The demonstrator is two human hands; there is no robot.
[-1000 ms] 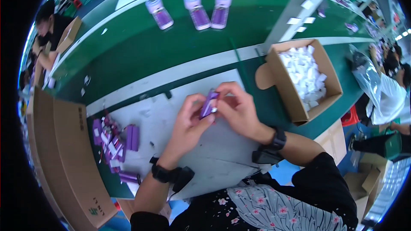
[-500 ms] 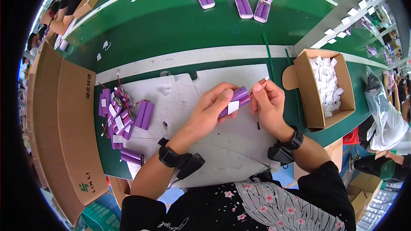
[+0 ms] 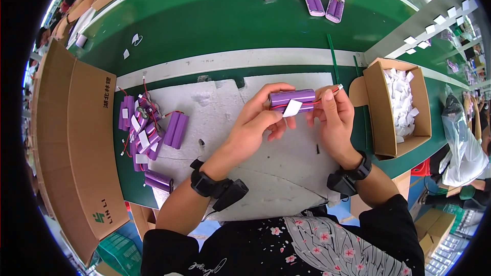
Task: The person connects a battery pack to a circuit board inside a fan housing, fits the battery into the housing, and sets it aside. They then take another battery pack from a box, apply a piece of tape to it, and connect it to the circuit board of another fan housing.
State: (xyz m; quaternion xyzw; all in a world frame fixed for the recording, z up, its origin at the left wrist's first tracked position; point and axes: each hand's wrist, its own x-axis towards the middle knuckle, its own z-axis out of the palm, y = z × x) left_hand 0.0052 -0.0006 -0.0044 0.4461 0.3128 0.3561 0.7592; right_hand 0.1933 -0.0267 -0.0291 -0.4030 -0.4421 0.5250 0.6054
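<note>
A purple battery pack (image 3: 308,96) of joined cylindrical cells lies across the fingers of my left hand (image 3: 255,121), which grips its left end. A white label (image 3: 292,108) sits tilted on its side over the red and black wires. My right hand (image 3: 333,122) pinches those wires at the pack's right end, where a small white connector (image 3: 338,88) sticks out past the fingers. Both hands are above a pale foam board (image 3: 266,174). On its left lies a tangled pile of similar packs (image 3: 142,132), some with white labels.
An open cardboard box of white paper slips (image 3: 404,103) stands right of the foam. A tall brown carton (image 3: 87,138) walls the left side. Beyond the white rail (image 3: 215,64), several lilac devices with battery bays (image 3: 313,1) lie on the green belt. Other people work further off.
The battery pack has turned from a slant to nearly level, showing its label and wires more fully. The lilac devices have shifted up and right in the view.
</note>
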